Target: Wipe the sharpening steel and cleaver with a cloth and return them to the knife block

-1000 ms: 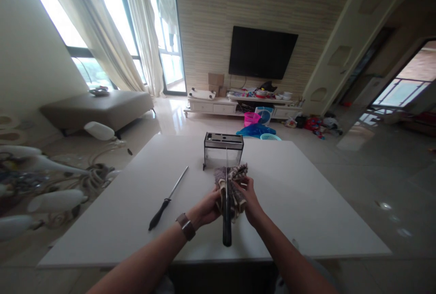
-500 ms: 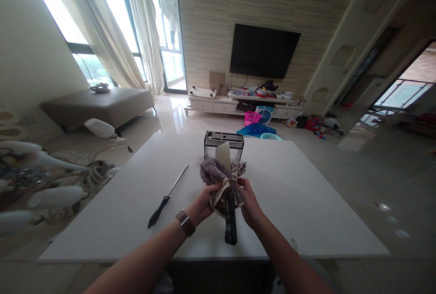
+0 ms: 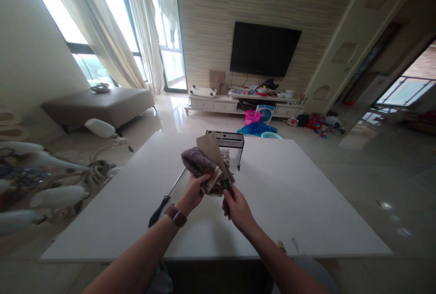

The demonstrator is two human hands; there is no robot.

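Note:
My right hand (image 3: 236, 208) is closed round the black handle of a broad-bladed kitchen knife (image 3: 211, 149), its blade pointing away from me and tilted to the left. In my left hand (image 3: 194, 192) is a folded purple-grey cloth (image 3: 199, 162), bunched up along the blade's left side. Some of the cloth also shows to the right of the blade. Behind it stands a knife block (image 3: 235, 139) with a dark slotted top and clear-looking sides, partly hidden by the blade. Left of my hands, a sharpening steel (image 3: 159, 211) with a black handle lies on the white table (image 3: 289, 194).
A small clear object (image 3: 294, 243) lies at the table's near edge, by my right forearm. To the left are several white lamp shades (image 3: 57, 196) of a chandelier. Beyond the table are a pink basket (image 3: 252, 117) and a blue plastic bag (image 3: 255, 129).
My right hand has gone from the cloth to the knife's handle. The blade has turned to lean left. My left hand and the cloth have shifted left, partly covering the steel's rod.

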